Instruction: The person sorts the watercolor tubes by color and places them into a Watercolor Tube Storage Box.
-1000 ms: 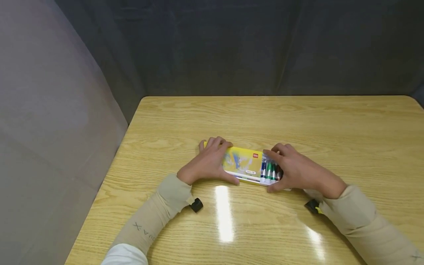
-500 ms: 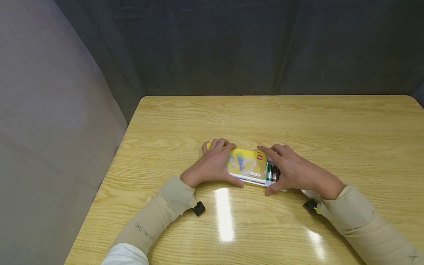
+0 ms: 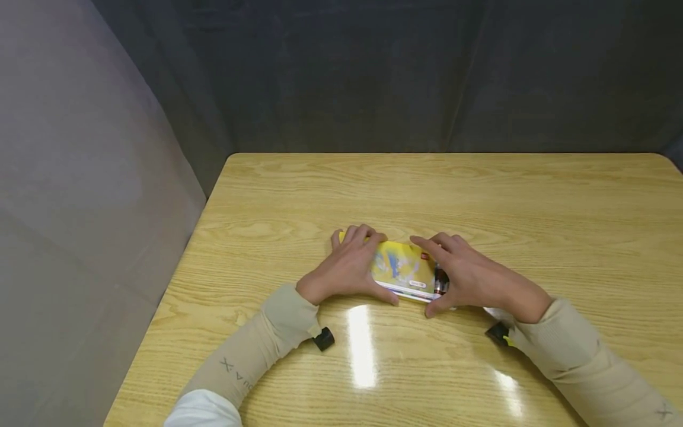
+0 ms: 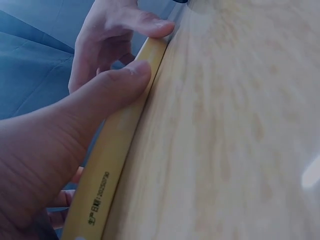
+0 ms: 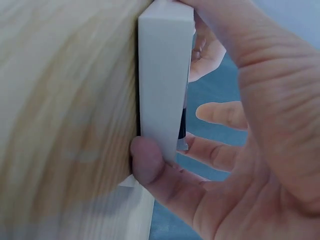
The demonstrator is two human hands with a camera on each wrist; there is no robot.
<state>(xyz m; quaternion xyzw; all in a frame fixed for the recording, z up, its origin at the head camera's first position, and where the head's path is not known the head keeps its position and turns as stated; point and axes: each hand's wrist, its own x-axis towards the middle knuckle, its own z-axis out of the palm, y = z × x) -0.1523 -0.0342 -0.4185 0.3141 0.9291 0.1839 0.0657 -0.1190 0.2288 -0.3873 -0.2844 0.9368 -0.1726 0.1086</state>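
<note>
A flat yellow paint box sleeve with a blue-and-white picture lies on the table between the two hands. My left hand grips it across its left part, with the thumb along the near edge and fingers over the far edge. In the left wrist view the thumb presses on the yellow side wall, which bears a printed date. My right hand holds the right end of the white inner tray, one fingertip curled against its end. Only a narrow strip of paint tubes shows between sleeve and right hand.
The wood-grain table reaches back to a dark curtain. A grey cloth wall stands along the left side. Black wrist cameras hang under both sleeves, close over the tabletop.
The left hand and yellow sleeve have shifted right, covering more of the tubes; several showed earlier. The right hand has moved slightly left, narrowing the gap between the hands.
</note>
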